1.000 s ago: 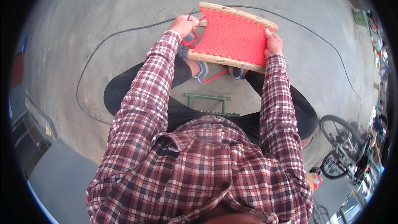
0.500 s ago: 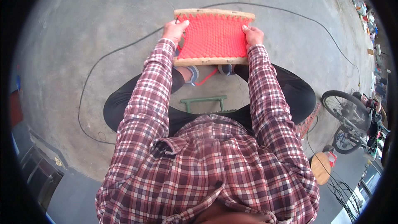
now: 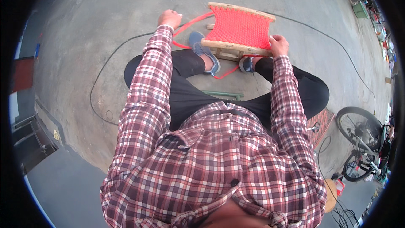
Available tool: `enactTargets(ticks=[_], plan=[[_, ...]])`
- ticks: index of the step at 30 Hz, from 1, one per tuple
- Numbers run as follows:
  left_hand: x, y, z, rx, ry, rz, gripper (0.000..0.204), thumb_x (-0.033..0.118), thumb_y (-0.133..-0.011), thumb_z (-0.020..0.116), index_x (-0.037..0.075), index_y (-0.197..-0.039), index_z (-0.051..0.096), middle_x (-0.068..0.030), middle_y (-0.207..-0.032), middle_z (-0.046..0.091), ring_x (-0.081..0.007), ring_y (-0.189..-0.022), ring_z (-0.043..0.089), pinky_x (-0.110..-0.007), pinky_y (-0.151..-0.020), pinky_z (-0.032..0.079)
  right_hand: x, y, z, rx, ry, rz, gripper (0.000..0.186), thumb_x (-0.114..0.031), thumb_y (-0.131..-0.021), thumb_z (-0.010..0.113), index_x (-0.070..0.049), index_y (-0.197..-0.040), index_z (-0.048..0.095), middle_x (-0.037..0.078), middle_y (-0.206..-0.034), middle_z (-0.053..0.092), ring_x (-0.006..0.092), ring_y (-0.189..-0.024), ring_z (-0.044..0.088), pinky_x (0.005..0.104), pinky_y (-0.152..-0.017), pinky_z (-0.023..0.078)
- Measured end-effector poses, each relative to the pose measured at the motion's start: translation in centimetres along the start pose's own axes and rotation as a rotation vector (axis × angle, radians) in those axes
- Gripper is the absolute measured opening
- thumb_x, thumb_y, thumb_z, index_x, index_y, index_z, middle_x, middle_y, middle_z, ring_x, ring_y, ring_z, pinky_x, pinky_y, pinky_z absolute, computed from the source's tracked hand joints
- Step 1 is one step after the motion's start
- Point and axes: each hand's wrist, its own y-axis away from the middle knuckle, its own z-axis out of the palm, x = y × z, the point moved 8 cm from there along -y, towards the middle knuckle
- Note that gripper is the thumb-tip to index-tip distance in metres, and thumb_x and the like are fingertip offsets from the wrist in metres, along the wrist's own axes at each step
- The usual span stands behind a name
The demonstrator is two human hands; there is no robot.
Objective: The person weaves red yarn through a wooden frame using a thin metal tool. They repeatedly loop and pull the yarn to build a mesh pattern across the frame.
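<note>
A small wooden stool (image 3: 225, 45) with a red woven seat (image 3: 242, 26) stands tilted in front of my feet, some of its legs showing. My right hand (image 3: 279, 45) grips the seat's near right corner, thumb on the weave. My left hand (image 3: 170, 18) is raised left of the stool, fingers closed; what they hold, if anything, is hidden. A red cord (image 3: 198, 18) runs from the seat's left side to beside my left wrist and loops back toward my shoe. Another stretch of red cord (image 3: 228, 74) lies between my feet.
My blue shoes (image 3: 196, 39) flank the stool's near side. A green metal bar (image 3: 223, 94) sits near my lap. A dark cable (image 3: 98, 74) curves over the concrete floor. A bicycle (image 3: 358, 128) stands at right, near a round wooden piece (image 3: 331, 194) and coiled cables (image 3: 346, 218).
The stool has shifted right and tilted, showing its legs. My left hand has let go of its left side and moved away left; my right hand has stayed on its right side.
</note>
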Motion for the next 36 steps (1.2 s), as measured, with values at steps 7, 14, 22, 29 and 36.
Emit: enactTargets(ticks=[7, 14, 22, 29, 36], plan=[[1.8, 2.6, -12.3, 0.093, 0.812, 0.015, 0.030, 0.026, -0.089, 0.054, -0.002, -0.099, 0.060, -0.0099, -0.087, 0.058, -0.0139, -0.066, 0.049, -0.029, -0.050, 0.040, -4.2, 0.3, 0.5, -0.176, -0.504, -0.002, 0.033, -0.020, -0.082, 0.066, 0.002, -0.107, 0.062, 0.010, -0.096, 0.066, 0.0181, -0.086, 0.063, 0.0295, -0.071, 0.049], [14.5, 5.7, -13.7, -0.267, 1.563, 0.277, 0.022, 0.014, -0.096, 0.046, -0.004, -0.100, 0.057, -0.0065, -0.081, 0.054, -0.0126, -0.065, 0.046, -0.025, -0.054, 0.038, -17.0, 4.3, 1.0, -0.406, -0.626, -0.541, 0.035, -0.015, -0.086, 0.061, 0.000, -0.117, 0.056, 0.008, -0.104, 0.062, 0.0155, -0.089, 0.061, 0.0274, -0.073, 0.049], [18.4, 7.2, -9.4, -0.295, 1.745, 0.269, 0.018, 0.014, -0.093, 0.054, -0.002, -0.101, 0.057, -0.0093, -0.086, 0.060, -0.0192, -0.077, 0.060, -0.032, -0.073, 0.052, -24.4, 7.8, 3.1, -0.567, -0.408, -0.636, 0.032, -0.017, -0.082, 0.058, -0.003, -0.111, 0.062, 0.015, -0.095, 0.066, 0.0255, -0.083, 0.063, 0.0329, -0.081, 0.049], [18.5, 9.2, -7.4, -0.200, 1.456, 0.234, 0.020, 0.016, -0.095, 0.050, -0.002, -0.101, 0.056, -0.0103, -0.086, 0.062, -0.0196, -0.078, 0.061, -0.032, -0.073, 0.051, -23.3, 7.5, 3.1, -0.587, -0.640, -0.445, 0.020, -0.016, -0.083, 0.063, 0.003, -0.089, 0.065, 0.009, -0.073, 0.064, 0.0150, -0.064, 0.059, 0.0297, -0.060, 0.048], [15.8, 8.6, -6.5, -0.097, 1.761, 0.015, 0.019, 0.014, -0.096, 0.045, -0.004, -0.102, 0.049, -0.0076, -0.076, 0.052, -0.0198, -0.068, 0.053, -0.040, -0.074, 0.049, -23.5, 7.7, 3.1, -0.513, -0.304, -0.605, 0.029, -0.025, -0.083, 0.063, 0.001, -0.098, 0.066, 0.018, -0.083, 0.067, 0.0262, -0.076, 0.065, 0.0370, -0.071, 0.051]])
